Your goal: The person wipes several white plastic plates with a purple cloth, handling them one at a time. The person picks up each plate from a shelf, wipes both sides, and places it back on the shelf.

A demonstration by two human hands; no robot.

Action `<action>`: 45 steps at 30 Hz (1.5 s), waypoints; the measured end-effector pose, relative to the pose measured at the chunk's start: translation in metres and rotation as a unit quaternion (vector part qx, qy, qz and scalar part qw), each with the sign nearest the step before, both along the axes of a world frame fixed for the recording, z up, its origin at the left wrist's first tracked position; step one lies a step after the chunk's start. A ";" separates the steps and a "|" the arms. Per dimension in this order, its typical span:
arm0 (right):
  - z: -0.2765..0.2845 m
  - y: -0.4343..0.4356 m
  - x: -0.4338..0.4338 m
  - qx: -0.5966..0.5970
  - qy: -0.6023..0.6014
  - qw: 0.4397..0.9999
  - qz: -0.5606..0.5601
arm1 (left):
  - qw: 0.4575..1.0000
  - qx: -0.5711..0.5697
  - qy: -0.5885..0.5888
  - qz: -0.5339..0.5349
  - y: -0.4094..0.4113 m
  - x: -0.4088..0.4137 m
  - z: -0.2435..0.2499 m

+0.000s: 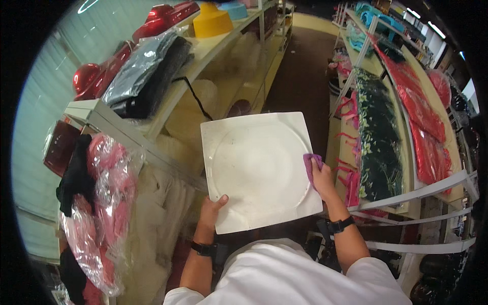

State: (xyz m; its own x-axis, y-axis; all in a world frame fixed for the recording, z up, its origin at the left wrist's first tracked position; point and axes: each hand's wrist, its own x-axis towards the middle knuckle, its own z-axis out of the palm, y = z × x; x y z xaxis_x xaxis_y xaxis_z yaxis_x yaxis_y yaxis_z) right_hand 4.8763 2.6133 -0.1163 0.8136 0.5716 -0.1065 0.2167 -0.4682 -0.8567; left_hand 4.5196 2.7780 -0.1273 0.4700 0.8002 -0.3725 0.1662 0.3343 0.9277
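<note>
A square white tray-like panel with a round raised ring in its face is held up in front of my body. Its surface carries a few small dark marks. My left hand grips the lower left edge, thumb on the face and fingers hidden behind. At the right edge, my right hand holds a purple cloth pressed against the panel's rim. The fingers behind the panel are hidden there too. Both wrists wear dark bands.
Shelving on the left bears glossy red mannequin forms, a bagged black item and a yellow stand. Plastic-wrapped pink items hang nearby. Right-hand racks hold a dark floral fabric and red wrapped packs. A brown aisle floor runs between.
</note>
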 end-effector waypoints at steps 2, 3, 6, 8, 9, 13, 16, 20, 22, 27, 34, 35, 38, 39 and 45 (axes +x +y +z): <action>0.005 -0.011 0.013 0.116 0.152 0.980 0.048 | 1.000 0.014 0.002 -0.009 0.020 0.010 -0.009; 0.009 -0.014 0.022 0.172 0.225 0.956 0.073 | 1.000 0.022 0.003 -0.013 0.031 0.019 -0.013; 0.050 -0.020 0.023 0.230 0.345 0.905 0.099 | 0.998 0.024 -0.054 -0.007 0.064 0.039 -0.023; 0.057 -0.011 0.030 0.216 0.297 0.925 0.096 | 0.997 0.030 -0.063 -0.010 0.082 0.051 -0.017; 0.060 -0.004 0.034 0.207 0.272 0.935 0.096 | 0.998 0.036 -0.058 -0.010 0.089 0.057 -0.014; 0.076 0.029 0.030 0.111 0.079 0.991 -0.008 | 0.981 -0.015 -0.162 -0.110 0.106 0.082 0.033; 0.092 0.052 0.028 0.110 -0.017 0.990 -0.086 | 0.976 0.062 -0.168 -0.128 0.113 0.092 0.039; 0.060 0.065 0.088 0.250 0.192 0.949 0.014 | 0.975 0.043 -0.198 -0.092 0.128 0.102 0.050; 0.065 0.073 0.102 0.294 0.275 0.911 0.090 | 0.973 0.049 -0.217 -0.061 0.130 0.101 0.050; 0.083 0.131 0.147 0.224 0.376 0.846 0.305 | 0.978 0.096 -0.185 0.015 0.133 0.100 0.050; 0.051 0.263 0.186 0.194 0.240 0.896 0.320 | 0.966 0.150 -0.157 0.141 0.104 0.131 0.084; 0.050 0.273 0.190 0.167 0.217 0.911 0.309 | 0.961 0.158 -0.155 0.164 0.098 0.135 0.085; 0.051 0.292 0.202 0.167 0.288 0.866 0.374 | 0.955 0.195 -0.071 0.212 0.076 0.144 0.094; 0.043 0.297 0.215 0.167 0.312 0.849 0.393 | 0.947 0.226 -0.034 0.224 0.068 0.146 0.096; 0.010 0.335 0.232 0.059 0.437 0.688 0.577 | 0.909 0.184 0.008 0.373 -0.001 0.133 0.084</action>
State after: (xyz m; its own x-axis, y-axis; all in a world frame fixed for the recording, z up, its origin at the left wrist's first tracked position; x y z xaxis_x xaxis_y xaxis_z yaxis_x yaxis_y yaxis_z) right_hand 5.1086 2.9488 -0.1059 -0.5341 0.8292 -0.1649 -0.2363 -0.3337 -0.9126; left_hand 4.6530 2.7770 -0.0429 -0.2588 0.9658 -0.0169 0.0351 0.0269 0.9990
